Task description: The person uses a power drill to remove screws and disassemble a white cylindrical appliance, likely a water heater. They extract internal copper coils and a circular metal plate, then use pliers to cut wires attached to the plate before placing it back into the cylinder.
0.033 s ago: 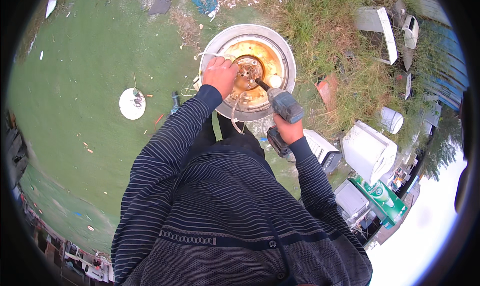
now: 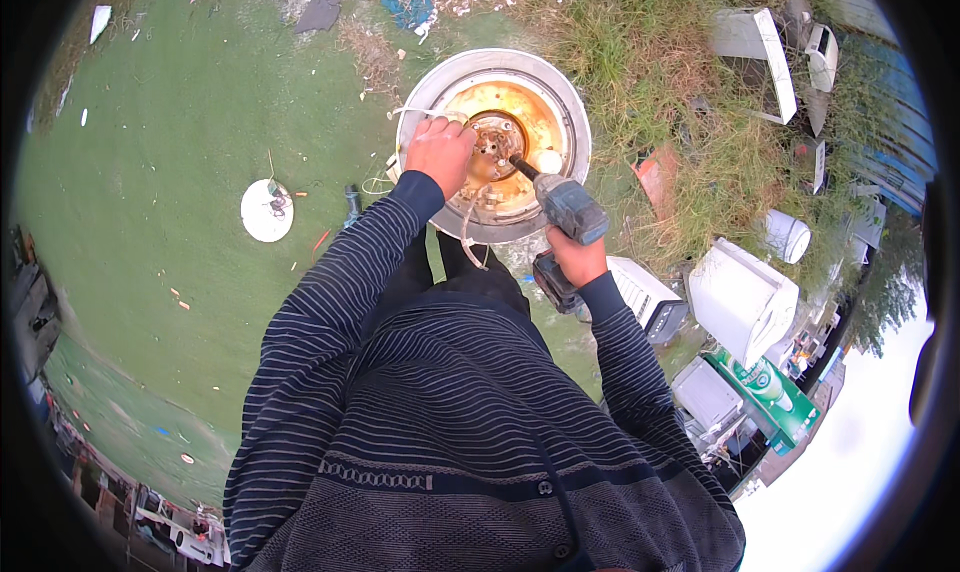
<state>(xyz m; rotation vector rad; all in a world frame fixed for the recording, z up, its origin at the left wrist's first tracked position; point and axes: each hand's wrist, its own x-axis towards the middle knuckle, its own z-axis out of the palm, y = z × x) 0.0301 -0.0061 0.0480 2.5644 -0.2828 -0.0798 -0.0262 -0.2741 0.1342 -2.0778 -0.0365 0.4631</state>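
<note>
A round white metal drum, like the end of a water heater, stands before me with its inside stained rusty orange. At its centre is a round flange with fittings on it. My right hand grips a cordless impact driver, whose long dark socket points at the flange's right side. On the drum's left part rests my left hand, fingers curled down beside a white cable; what they hold, if anything, is hidden. A pale wire hangs over the drum's near rim.
On the green ground to the left lie a white disc with parts on it, a dark tool and a red stick. To the right are grass, white appliance casings, a white bucket and a green box.
</note>
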